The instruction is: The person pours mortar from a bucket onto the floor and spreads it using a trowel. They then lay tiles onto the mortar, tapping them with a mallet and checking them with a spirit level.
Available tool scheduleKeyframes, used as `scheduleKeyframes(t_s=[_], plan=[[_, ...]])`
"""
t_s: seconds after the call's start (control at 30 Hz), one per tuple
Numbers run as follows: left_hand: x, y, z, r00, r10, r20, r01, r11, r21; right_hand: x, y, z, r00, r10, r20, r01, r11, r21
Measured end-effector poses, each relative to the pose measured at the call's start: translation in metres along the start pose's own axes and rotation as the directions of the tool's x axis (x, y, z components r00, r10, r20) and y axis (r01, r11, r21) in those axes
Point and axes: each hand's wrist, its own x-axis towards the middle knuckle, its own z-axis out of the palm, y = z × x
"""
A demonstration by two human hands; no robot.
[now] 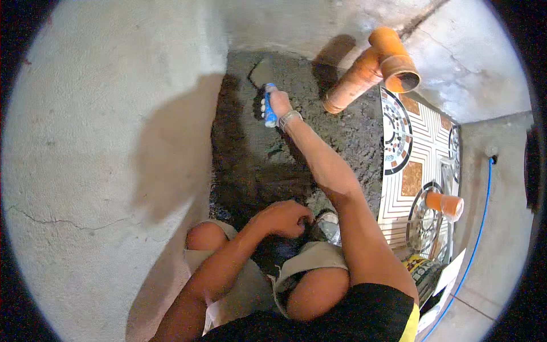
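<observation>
My right hand point(278, 104) is closed on a blue tool point(269, 119) with white marks, held low over the rough, wet grey mortar point(353, 148) on the floor; whatever part of the tool faces the mortar is hard to make out. A thin dark line curves through the mortar just beyond it. My left hand point(288, 218) hangs between my bare knees with its fingers curled, and what is inside them, if anything, is hidden. It is nearest a greyish, dirt-smeared shoe point(328, 227) below my right arm.
An orange branched pipe point(359, 77) stands at the upper right. Patterned tiles point(411, 176) line the right side, with an orange pipe stub point(441, 203) on them. A plaster wall point(97, 114) borders the left. At right are a blue hose point(480, 228) and a printed sack point(421, 271).
</observation>
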Motion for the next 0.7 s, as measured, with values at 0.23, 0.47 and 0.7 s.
scheduleKeyframes(t_s=[0.23, 0.47, 0.7], plan=[[0.0, 0.002, -0.008, 0.999, -0.045, 0.007, 0.046, 0.996, -0.07, 0.059, -0.01, 0.005, 0.885, -0.17, -0.432, 0.332, 0.883, 0.331], [0.007, 0.002, 0.003, 0.999, -0.03, 0.019, 0.03, 1.0, -0.007, 0.074, 0.024, 0.062, 0.989, -0.117, -0.095, 0.11, 0.991, -0.071], [0.004, 0.001, -0.002, 0.997, -0.078, 0.001, 0.078, 0.997, 0.01, 0.073, -0.008, 0.08, 0.975, -0.204, 0.092, 0.202, 0.622, -0.757]])
